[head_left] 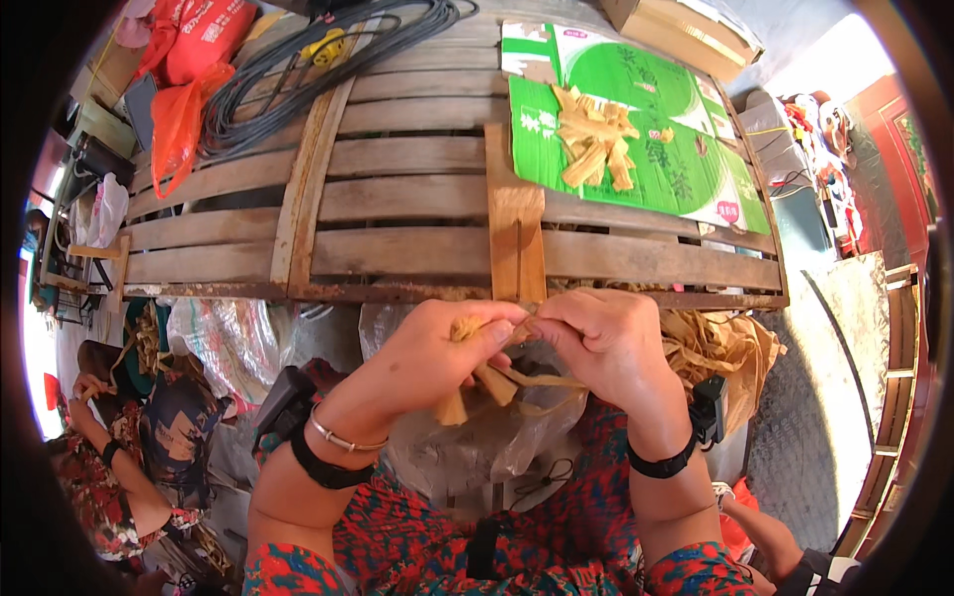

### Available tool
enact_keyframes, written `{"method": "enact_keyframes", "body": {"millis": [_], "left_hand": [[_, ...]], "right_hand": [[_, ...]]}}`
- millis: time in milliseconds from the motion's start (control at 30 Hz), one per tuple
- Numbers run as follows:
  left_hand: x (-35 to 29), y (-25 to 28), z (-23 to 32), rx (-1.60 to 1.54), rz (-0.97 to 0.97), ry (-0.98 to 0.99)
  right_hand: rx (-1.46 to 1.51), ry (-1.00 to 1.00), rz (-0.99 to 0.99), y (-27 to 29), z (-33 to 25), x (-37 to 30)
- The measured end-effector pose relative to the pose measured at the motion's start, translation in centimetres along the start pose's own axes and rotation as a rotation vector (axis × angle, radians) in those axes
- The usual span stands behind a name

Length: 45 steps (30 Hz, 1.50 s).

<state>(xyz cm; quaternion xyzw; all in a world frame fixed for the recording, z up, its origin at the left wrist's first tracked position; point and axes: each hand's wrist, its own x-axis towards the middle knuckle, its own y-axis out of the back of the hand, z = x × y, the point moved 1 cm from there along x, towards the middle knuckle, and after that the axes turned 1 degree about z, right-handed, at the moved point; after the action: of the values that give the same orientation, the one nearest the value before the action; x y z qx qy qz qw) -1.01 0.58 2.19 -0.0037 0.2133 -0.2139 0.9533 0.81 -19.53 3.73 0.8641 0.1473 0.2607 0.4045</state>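
Close to the slatted table's front edge, both of my hands meet fingertip to fingertip. My left hand (pixel 422 358) is closed around a small bundle of tan, leathery dried strips (pixel 487 385), whose folded ends stick out below the fingers. My right hand (pixel 606 343) pinches at the bundle's top; the tip of what it grips is partly hidden, though it looks like the end of a thin strip. Just beyond my fingertips, a wooden board (pixel 505 214) with a dark slit lies across the slats. Farther back, a pile of similar folded strips (pixel 596 139) rests on a green cardboard sheet (pixel 681 164).
A coil of black cable (pixel 288 99) and a red plastic bag (pixel 184 124) lie at the table's far left. Clear plastic (pixel 472 452) covers my lap. Brown crumpled sheets (pixel 725 353) sit at right below the table. Another person's hand (pixel 89 385) works at lower left.
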Motion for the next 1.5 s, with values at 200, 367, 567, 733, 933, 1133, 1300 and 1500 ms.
{"method": "enact_keyframes", "body": {"millis": [200,367,567,733,933,1133,1300,1500], "left_hand": [[2.2,-2.0,-3.9,-0.52,0.141,0.183],[0.9,-3.2,-2.3,0.241,-0.382,0.034],[-0.9,-1.5,1.9,0.44,-0.141,-0.639],[-0.1,-1.1,0.8,0.987,0.138,-1.051],[0.1,-0.9,0.7,0.902,0.517,-1.193],[0.1,0.5,-0.3,0.9,0.168,-0.7],[0.1,0.2,-1.2,1.029,0.165,-0.663],[-0.1,0.8,0.5,0.364,0.076,-0.793]], "right_hand": [[0.022,0.102,-0.05,-0.9,-0.7,0.0],[0.411,0.154,-0.043,-0.5,-0.4,0.0],[0.891,-0.461,-0.195,-0.4,0.0,-0.7],[1.236,-0.978,-0.577,-2.2,0.0,-1.5],[1.591,-0.831,-0.018,-3.4,-0.6,-1.5],[0.975,-0.483,0.039,-2.9,-0.8,-1.8],[0.426,-0.383,-0.229,-4.1,-0.7,-2.0],[0.875,-0.628,-0.419,-3.2,-0.4,-1.9]]}}
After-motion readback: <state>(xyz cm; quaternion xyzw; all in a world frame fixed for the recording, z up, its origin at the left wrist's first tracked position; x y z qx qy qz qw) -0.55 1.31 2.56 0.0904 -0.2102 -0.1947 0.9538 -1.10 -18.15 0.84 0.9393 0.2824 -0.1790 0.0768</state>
